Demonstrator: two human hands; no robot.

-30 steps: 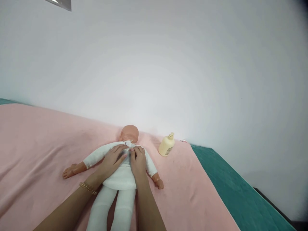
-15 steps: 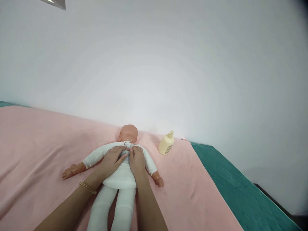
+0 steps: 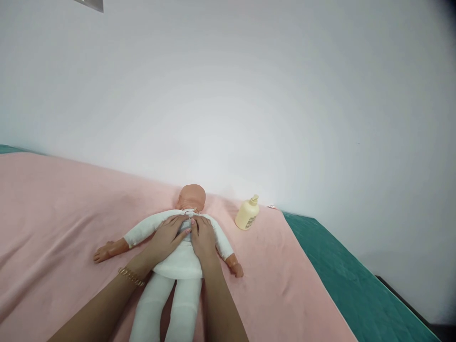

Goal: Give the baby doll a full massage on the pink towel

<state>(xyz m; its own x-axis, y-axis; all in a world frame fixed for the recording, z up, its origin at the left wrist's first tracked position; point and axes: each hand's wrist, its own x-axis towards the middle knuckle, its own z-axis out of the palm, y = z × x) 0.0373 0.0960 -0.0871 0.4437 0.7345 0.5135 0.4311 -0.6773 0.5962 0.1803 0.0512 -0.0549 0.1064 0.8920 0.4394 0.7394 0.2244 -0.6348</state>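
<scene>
A baby doll with a white cloth body lies on a pink sheet, the smooth back of its bare head toward the wall and its arms spread. My left hand rests on the left side of its upper back, fingers extended and thumb pointing inward. On the right side of the back lies my right hand, flat, with its thumb near the middle. Neither hand grips anything. A gold bracelet circles my left wrist.
A pale yellow pump bottle stands right of the doll's head. The green surface shows beyond the sheet's right edge. A pale wall rises behind. A dark edge lies at the lower right.
The view has shifted very slightly. Both hands stay on the doll's back, with no clear movement across it.
</scene>
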